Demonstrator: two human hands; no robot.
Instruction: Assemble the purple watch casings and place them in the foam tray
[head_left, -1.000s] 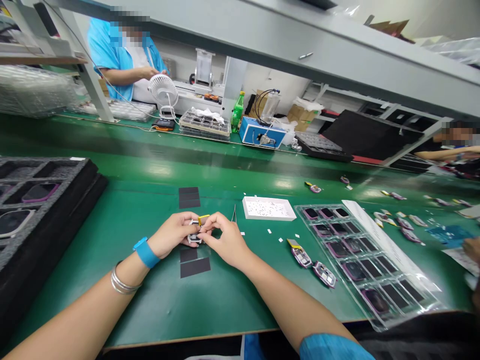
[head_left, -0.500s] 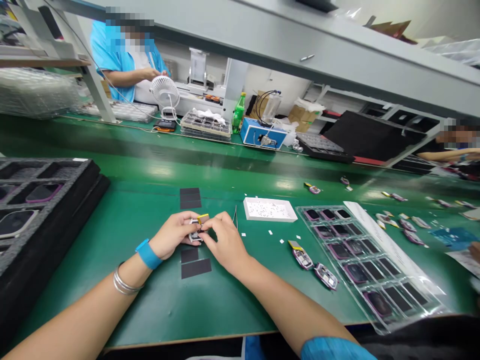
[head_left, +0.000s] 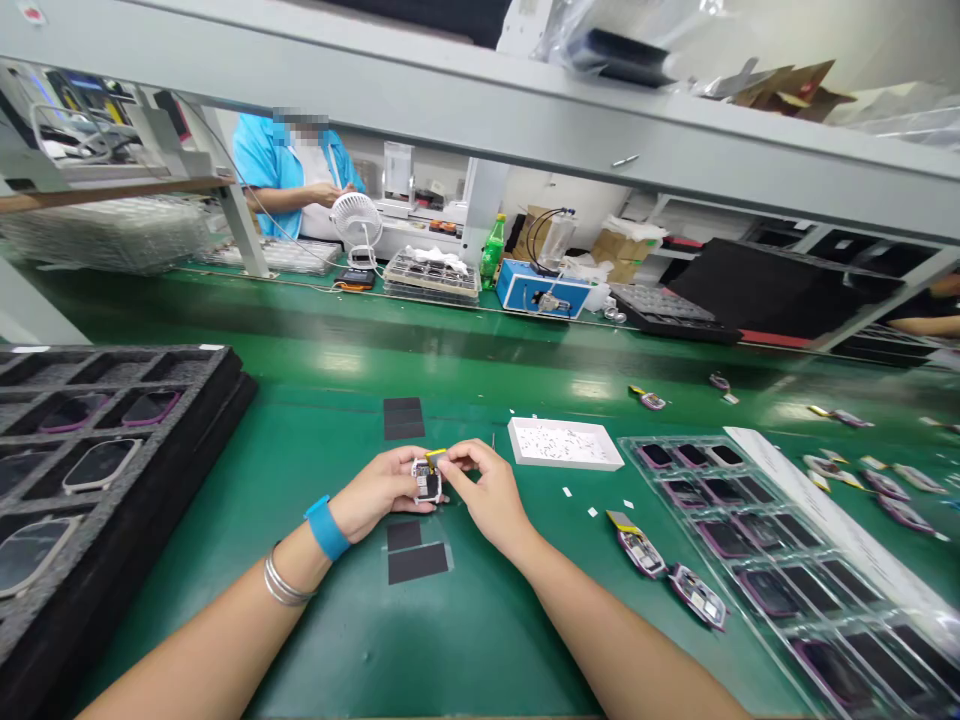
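Note:
My left hand [head_left: 386,487] is closed around a small white-framed smartwatch case [head_left: 428,482] whose inner parts face up. A yellow-and-grey battery [head_left: 435,456] stands at the top of the case, and my right hand [head_left: 484,485] pinches its right end. Black film pieces [head_left: 403,417] lie on the green bench just beyond my hands, and more black strips [head_left: 417,564] are on the near side. To the right sits a white tray [head_left: 564,460] with tiny pieces in it. Two purple-rimmed watch cases [head_left: 636,548] rest opened further right.
A black foam tray [head_left: 187,420] with watch pieces fills the left. On the right lies a clear blister tray [head_left: 742,590] of dark screens. A grey shelf beam [head_left: 465,110] crosses overhead. Across the bench, a person in blue works behind a white fan [head_left: 357,218].
The view has shifted, so the bench appears lower and further right. My right fingers have moved from the side of the case to the battery, which now leans lower over it.

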